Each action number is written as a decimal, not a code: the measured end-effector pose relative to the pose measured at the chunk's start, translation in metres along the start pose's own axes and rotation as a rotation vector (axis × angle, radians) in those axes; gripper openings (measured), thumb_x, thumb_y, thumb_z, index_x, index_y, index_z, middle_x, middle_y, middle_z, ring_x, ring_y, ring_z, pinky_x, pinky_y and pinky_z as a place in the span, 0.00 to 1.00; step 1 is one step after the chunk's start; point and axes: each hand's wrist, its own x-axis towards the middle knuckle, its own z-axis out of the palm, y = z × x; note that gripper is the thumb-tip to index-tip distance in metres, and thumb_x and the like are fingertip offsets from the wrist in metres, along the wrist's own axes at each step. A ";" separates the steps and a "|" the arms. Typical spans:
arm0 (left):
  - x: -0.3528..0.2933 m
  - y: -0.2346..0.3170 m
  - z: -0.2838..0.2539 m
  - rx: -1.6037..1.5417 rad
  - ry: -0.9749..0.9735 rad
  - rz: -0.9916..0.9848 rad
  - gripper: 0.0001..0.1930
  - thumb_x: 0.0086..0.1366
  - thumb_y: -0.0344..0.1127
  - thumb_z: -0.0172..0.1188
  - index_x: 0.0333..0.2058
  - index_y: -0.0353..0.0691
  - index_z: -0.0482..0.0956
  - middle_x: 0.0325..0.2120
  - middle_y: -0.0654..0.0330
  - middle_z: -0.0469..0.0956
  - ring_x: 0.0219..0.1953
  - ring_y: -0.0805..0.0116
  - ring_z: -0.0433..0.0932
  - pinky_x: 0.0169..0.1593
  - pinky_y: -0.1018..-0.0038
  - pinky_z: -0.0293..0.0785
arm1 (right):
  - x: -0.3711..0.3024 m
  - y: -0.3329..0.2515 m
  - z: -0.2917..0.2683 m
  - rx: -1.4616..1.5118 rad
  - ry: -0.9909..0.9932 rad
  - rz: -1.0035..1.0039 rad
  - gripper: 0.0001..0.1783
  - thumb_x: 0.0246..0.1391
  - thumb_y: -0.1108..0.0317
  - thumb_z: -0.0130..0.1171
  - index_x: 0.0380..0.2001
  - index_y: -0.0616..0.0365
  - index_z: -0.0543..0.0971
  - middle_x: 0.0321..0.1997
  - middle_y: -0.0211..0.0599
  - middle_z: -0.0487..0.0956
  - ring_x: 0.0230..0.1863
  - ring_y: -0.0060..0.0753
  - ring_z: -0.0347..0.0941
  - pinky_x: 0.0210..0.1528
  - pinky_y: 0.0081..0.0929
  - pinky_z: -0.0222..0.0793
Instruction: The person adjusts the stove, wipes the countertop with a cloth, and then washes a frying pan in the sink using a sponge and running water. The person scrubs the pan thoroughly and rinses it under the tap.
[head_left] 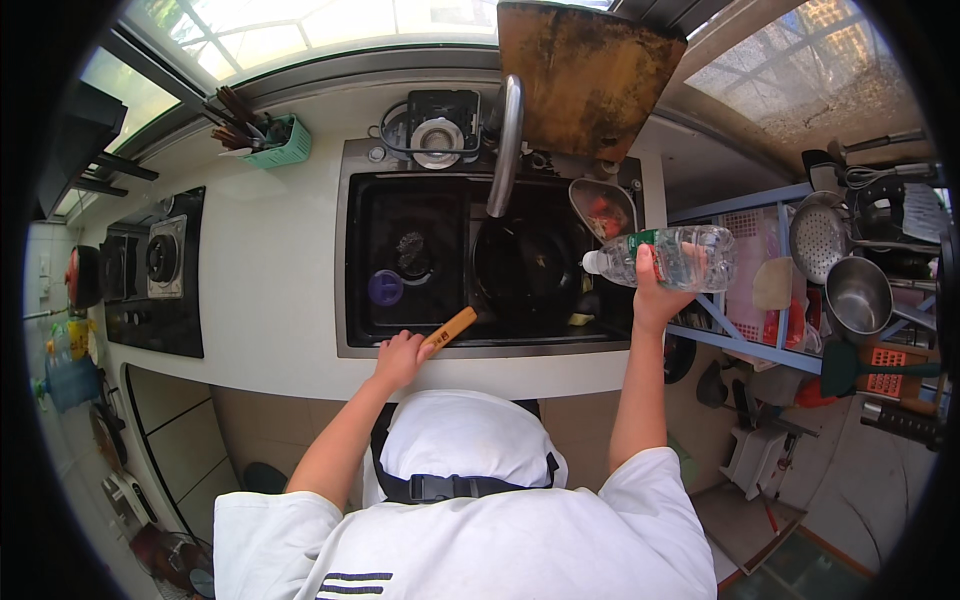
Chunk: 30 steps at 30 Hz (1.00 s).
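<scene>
My left hand (pixel 402 360) is closed around the end of a wooden handle (pixel 452 330) at the sink's front edge. The handle appears to belong to the dark wok (pixel 525 262) in the sink's right basin. My right hand (pixel 660 292) grips a clear plastic bottle (pixel 700 258) with a green label. The bottle lies nearly level over the sink's right edge, its white end pointing left over the wok. Whether liquid runs from it cannot be made out. Behind the bottle, a corner strainer (pixel 603 210) holds red and pale scraps.
A curved metal faucet (pixel 508 150) reaches over the black sink (pixel 408 322). A purple round item (pixel 386 288) lies in the left basin. Behind stands a large cutting board (pixel 590 80). A gas stove (pixel 160 265) is left; a blue rack (pixel 783 240) with hanging pans is right.
</scene>
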 end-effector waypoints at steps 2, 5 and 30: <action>0.000 0.000 0.001 -0.004 0.003 0.000 0.22 0.69 0.54 0.46 0.46 0.45 0.78 0.41 0.54 0.73 0.46 0.53 0.73 0.50 0.57 0.64 | 0.004 -0.006 -0.002 -0.002 -0.008 -0.004 0.16 0.46 0.70 0.68 0.36 0.59 0.72 0.35 0.30 0.74 0.36 0.24 0.68 0.46 0.26 0.65; 0.000 0.000 0.002 -0.011 0.023 0.005 0.22 0.70 0.54 0.46 0.46 0.45 0.78 0.41 0.54 0.73 0.46 0.53 0.73 0.50 0.57 0.64 | 0.014 -0.008 -0.010 -0.070 -0.109 -0.019 0.18 0.46 0.71 0.67 0.38 0.60 0.71 0.35 0.32 0.74 0.41 0.27 0.72 0.49 0.27 0.67; 0.001 -0.002 0.002 0.000 0.015 0.010 0.21 0.70 0.54 0.46 0.45 0.44 0.77 0.41 0.54 0.73 0.46 0.52 0.72 0.49 0.56 0.65 | 0.046 -0.029 -0.025 0.022 -0.127 -0.106 0.20 0.40 0.72 0.73 0.36 0.60 0.74 0.34 0.31 0.78 0.37 0.22 0.75 0.45 0.21 0.70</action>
